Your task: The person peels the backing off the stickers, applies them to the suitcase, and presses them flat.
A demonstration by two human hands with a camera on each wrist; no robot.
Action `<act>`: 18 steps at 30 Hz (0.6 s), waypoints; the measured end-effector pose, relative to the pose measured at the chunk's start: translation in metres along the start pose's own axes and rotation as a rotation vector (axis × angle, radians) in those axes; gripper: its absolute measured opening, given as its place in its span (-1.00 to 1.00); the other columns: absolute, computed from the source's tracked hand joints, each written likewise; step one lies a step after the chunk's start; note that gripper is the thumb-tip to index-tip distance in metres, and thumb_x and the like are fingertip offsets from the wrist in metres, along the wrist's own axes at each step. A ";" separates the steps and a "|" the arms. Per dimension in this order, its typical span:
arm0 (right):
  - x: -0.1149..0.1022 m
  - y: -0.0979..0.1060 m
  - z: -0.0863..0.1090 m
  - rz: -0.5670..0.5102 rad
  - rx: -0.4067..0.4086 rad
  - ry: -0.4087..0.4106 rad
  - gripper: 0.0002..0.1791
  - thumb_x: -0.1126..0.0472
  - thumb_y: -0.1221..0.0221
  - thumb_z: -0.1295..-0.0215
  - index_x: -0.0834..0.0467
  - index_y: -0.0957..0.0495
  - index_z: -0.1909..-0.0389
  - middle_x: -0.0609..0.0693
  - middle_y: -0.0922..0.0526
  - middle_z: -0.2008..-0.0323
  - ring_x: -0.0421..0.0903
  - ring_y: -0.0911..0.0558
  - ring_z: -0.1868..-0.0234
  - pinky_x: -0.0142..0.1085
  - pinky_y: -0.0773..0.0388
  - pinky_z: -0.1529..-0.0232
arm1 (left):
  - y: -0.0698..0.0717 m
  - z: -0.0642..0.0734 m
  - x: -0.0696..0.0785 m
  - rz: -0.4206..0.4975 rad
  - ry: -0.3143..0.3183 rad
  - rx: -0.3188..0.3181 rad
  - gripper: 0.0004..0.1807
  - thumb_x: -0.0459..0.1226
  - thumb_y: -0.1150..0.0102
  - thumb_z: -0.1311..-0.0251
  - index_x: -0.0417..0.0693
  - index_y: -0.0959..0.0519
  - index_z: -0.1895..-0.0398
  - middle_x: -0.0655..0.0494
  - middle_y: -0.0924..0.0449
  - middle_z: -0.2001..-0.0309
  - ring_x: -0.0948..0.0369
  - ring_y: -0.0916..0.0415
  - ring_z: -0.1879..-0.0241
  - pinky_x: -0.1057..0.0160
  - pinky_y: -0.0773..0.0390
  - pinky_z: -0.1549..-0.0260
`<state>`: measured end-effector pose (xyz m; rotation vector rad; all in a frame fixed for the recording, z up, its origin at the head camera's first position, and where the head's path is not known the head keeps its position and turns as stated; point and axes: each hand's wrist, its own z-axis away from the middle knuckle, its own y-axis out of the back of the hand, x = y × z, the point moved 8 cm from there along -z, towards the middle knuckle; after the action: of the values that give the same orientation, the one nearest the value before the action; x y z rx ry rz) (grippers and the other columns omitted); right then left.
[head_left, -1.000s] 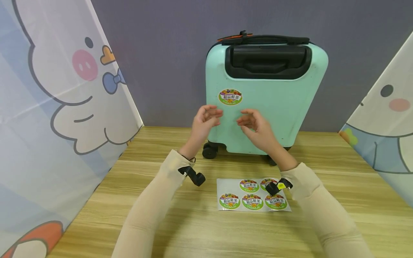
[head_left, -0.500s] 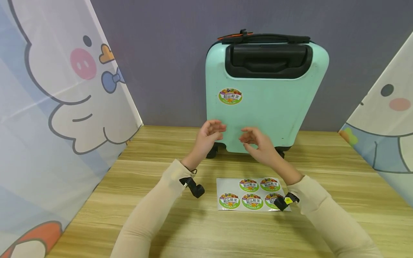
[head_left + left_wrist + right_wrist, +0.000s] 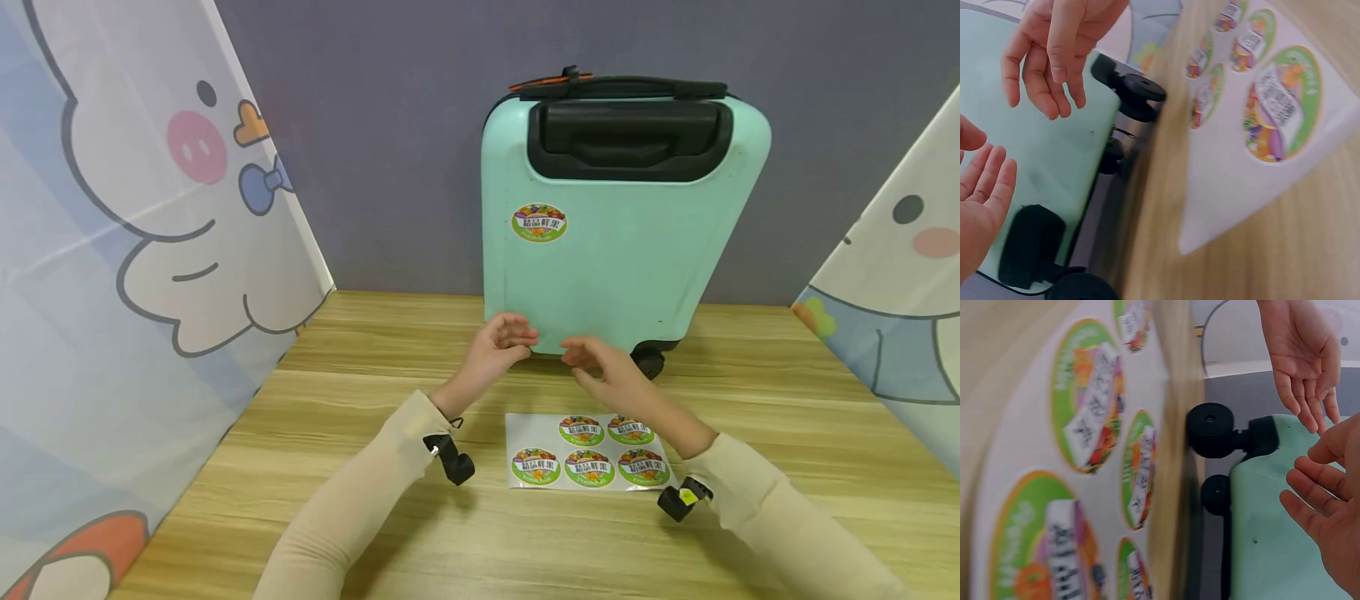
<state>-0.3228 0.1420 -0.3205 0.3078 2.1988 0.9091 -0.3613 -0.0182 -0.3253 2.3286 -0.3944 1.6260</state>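
Observation:
A mint-green suitcase (image 3: 600, 267) stands upright on the wooden table, its black handle recess at the top. One oval fruit sticker (image 3: 539, 222) is stuck on its upper left face. My left hand (image 3: 498, 350) hovers before the case's lower left corner, fingers loosely bent and holding nothing. Facing it, my right hand (image 3: 607, 375) is also without anything in it, its fingers relaxed. A gap separates the two hands. Below them lies a white sticker sheet (image 3: 531, 429) bearing several fruit stickers (image 3: 589, 468); its upper left spot is bare. The right forearm partly covers the sheet's right side.
The wooden table (image 3: 405, 350) runs back to a grey wall (image 3: 390, 150). Cartoon-printed cloths (image 3: 187, 275) flank it on the left and right. Black wheels (image 3: 648, 362) show under the suitcase.
Both hands have come down and back from below the sticker on the suitcase to its bottom edge, staying apart. The suitcase and sheet have kept their places.

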 end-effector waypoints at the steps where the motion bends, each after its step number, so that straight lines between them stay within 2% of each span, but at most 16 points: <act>1: 0.001 -0.001 0.002 0.009 -0.007 -0.004 -0.60 0.57 -0.13 -0.29 0.41 -0.43 -0.15 0.27 -0.65 0.09 0.20 -0.65 0.07 0.02 -0.61 0.05 | -0.001 0.001 -0.003 -0.007 0.009 -0.011 -0.59 -0.59 -0.05 -0.29 -0.45 -0.34 -0.20 -0.41 -0.52 -0.09 -0.17 -0.53 -0.10 0.22 -0.60 0.03; 7: 0.002 -0.008 0.014 0.061 -0.040 0.029 -0.64 0.56 -0.13 -0.27 0.41 -0.49 -0.09 0.30 -0.64 0.01 0.20 -0.66 0.01 0.05 -0.61 0.04 | -0.008 0.008 -0.020 -0.067 0.065 -0.059 -0.61 -0.60 -0.10 -0.26 -0.52 -0.35 -0.15 -0.41 -0.56 -0.03 -0.15 -0.58 -0.03 0.18 -0.62 0.04; 12: -0.002 -0.011 0.021 0.130 -0.068 0.070 -0.67 0.55 -0.16 -0.24 0.39 -0.53 -0.04 0.22 -0.66 0.06 0.15 -0.65 0.05 0.03 -0.62 0.08 | -0.017 0.013 -0.031 -0.129 0.136 -0.096 -0.58 -0.60 -0.20 -0.18 -0.45 -0.41 -0.11 -0.33 -0.61 0.02 -0.11 -0.61 0.00 0.19 -0.64 0.07; 18: 0.001 -0.015 0.030 0.198 -0.138 0.062 -0.68 0.51 -0.19 -0.24 0.36 -0.53 -0.02 0.16 -0.65 0.07 0.15 -0.62 0.02 0.04 -0.59 0.05 | -0.028 0.019 -0.045 -0.209 0.190 -0.165 -0.49 -0.59 -0.31 -0.08 -0.44 -0.41 -0.13 -0.29 -0.62 0.03 -0.07 -0.62 0.02 0.22 -0.62 0.04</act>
<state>-0.3010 0.1467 -0.3463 0.4421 2.1757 1.1871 -0.3493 0.0035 -0.3753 2.0016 -0.2263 1.6275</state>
